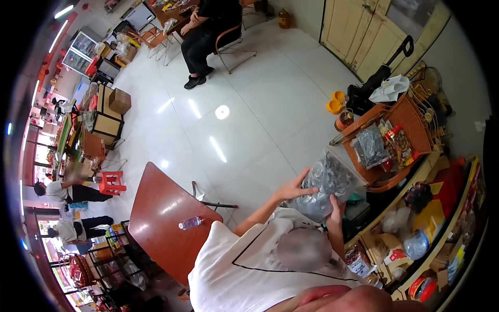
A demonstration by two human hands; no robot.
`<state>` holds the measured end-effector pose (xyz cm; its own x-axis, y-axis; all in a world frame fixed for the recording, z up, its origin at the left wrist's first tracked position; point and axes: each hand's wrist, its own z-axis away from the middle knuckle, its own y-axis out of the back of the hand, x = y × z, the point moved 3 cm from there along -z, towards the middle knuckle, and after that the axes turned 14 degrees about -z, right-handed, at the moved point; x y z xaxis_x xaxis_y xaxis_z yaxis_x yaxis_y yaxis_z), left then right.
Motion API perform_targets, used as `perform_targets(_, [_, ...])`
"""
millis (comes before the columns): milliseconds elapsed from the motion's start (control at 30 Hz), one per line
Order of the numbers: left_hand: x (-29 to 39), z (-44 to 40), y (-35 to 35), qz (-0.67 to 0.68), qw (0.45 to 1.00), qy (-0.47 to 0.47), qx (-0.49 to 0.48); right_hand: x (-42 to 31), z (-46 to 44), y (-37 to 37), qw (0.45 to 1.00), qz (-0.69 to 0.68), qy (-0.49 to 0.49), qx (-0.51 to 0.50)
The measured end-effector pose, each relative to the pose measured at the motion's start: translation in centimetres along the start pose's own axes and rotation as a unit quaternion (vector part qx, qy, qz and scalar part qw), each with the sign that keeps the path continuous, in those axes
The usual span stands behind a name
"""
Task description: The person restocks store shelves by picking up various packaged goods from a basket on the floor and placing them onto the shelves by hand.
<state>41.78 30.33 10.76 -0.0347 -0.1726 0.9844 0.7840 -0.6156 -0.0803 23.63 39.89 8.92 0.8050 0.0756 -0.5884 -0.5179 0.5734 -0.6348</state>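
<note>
Together, the left hand (297, 188) and right hand (335, 212) have their firm grip on a clear bag of dark pieces (328, 178), held up near an orange woven chair (416, 124) bearing a similar bag (372, 145).

Crinkled, shiny plastic on that bag (330, 179), smooth gloss across the desk (163, 213), matt cloth on the shirt (223, 275), and glossy floor tiles (265, 122)!
</note>
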Motion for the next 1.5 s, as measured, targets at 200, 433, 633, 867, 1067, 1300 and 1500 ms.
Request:
perform_targets(200, [-2.5, -10.8, -4.8, -0.001, 1.000, 0.023, -0.019, -6.7, -7.9, 4.0, 0.980, 0.133, 0.134, 0.061])
perform_targets(433, [-8.3, -31.9, -10.8, -0.171, 0.973, 0.135, -0.073, -15.0, -25.1, 13.2, 0.965, 0.157, 0.182, 0.102])
perform_targets(633, [-13.8, -52.2, -16.3, -0.137, 0.961, 0.184, -0.153, -26.0, -40.5, 18.0, 0.932, 0.232, 0.243, 0.135])
perform_targets(867, [-20.5, -70.7, -22.6, -0.229, 0.963, 0.036, -0.139, -31.7, -55.2, 25.7, 0.852, 0.314, 0.345, 0.240])
perform_targets(1067, [-22.7, -72.4, -23.8, -0.248, 0.959, 0.045, -0.126, -31.7, -55.1, 25.6, 0.784, 0.433, 0.318, 0.309])
perform_targets(1300, [-25.0, -69.2, -18.5, -0.318, 0.935, 0.143, -0.062, -31.7, -50.7, 23.6, 0.797, 0.416, 0.311, 0.308])
perform_targets(1500, [-23.2, -60.8, -11.5, -0.364, 0.902, 0.106, -0.209, -24.3, -40.0, 27.7, 0.856, 0.431, 0.206, 0.195])
